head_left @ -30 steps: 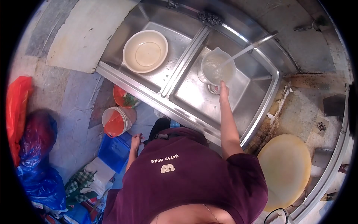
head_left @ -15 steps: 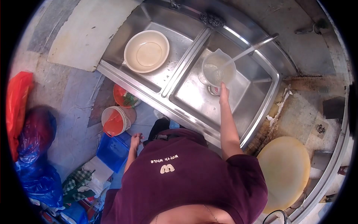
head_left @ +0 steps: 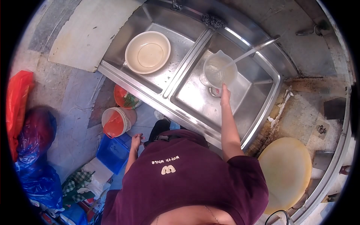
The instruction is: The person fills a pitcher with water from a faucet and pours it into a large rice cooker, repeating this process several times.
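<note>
Under the running tap (head_left: pixel 270 40), in the right sink basin, my right hand (head_left: pixel 225 95) grips the handle of a translucent plastic jug (head_left: pixel 213 78) with a pouring lip. A stream of water (head_left: pixel 243 55) runs from the spout into the jug, where the water looks stirred up. My left hand (head_left: pixel 137 139) hangs low by my side, fingers loosely curled and partly apart, with nothing visible in it. Nearest to that hand are a white bucket (head_left: pixel 129 125) and a blue plastic bin (head_left: pixel 112 154) on the floor.
A cream basin (head_left: pixel 161 56) sits in the left sink basin. Steel scrubber (head_left: pixel 213 20) lies on the sink's back ledge. Behind the white bucket is a red bucket (head_left: pixel 118 96) with greens. A large round yellowish board (head_left: pixel 287 172) stands at right, blue plastic bags (head_left: pixel 37 183) at left.
</note>
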`<state>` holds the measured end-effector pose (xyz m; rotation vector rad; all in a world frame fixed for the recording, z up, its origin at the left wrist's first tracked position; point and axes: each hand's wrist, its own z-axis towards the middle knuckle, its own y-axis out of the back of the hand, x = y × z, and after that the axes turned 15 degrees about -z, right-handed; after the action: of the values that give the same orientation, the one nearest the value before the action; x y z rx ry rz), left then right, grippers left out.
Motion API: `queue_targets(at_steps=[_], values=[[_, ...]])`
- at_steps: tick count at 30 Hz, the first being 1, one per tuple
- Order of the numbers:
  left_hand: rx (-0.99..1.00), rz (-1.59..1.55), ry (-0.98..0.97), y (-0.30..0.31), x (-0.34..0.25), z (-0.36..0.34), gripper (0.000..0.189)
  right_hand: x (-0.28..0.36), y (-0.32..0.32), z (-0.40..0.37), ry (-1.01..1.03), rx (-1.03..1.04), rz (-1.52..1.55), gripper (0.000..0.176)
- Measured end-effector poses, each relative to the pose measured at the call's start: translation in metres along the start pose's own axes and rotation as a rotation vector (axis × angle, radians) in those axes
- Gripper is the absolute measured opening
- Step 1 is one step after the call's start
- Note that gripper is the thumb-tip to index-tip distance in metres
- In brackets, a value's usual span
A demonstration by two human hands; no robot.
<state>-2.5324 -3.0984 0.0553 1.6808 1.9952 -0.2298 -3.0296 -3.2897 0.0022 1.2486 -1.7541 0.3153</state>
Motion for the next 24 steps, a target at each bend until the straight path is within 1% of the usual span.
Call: queue_targets(at_steps=[5, 11, 14, 17, 20, 21, 24], values=[[0.007, 0.002, -0.004, 0.000, 0.002, 0.002, 0.027, 0.002, -0.001, -0.001, -0.030, -0.002, 0.014, 0.046], [0.012, -0.007, 0.013, 0.001, 0.005, 0.000, 0.026, 0.010, 0.000, -0.010, 0.021, -0.012, 0.012, 0.049], [0.006, 0.004, 0.003, -0.001, 0.002, 0.000, 0.027, 0.005, 0.001, -0.006, 0.016, 0.035, 0.033, 0.051], [0.018, -0.037, -0.001, 0.005, 0.014, 0.012, 0.028, 0.006, 0.000, -0.009, 0.059, -0.018, 0.029, 0.053], [0.010, 0.021, -0.012, 0.002, 0.008, 0.009, 0.029, 0.008, 0.000, -0.008, 0.020, -0.004, 0.018, 0.054], [0.018, -0.006, -0.016, 0.001, 0.007, 0.007, 0.028, 0.019, 0.002, -0.018, 0.012, 0.014, 0.002, 0.055], [0.005, 0.022, -0.007, -0.006, -0.007, -0.005, 0.025, 0.019, 0.000, -0.017, 0.015, -0.006, 0.026, 0.054]])
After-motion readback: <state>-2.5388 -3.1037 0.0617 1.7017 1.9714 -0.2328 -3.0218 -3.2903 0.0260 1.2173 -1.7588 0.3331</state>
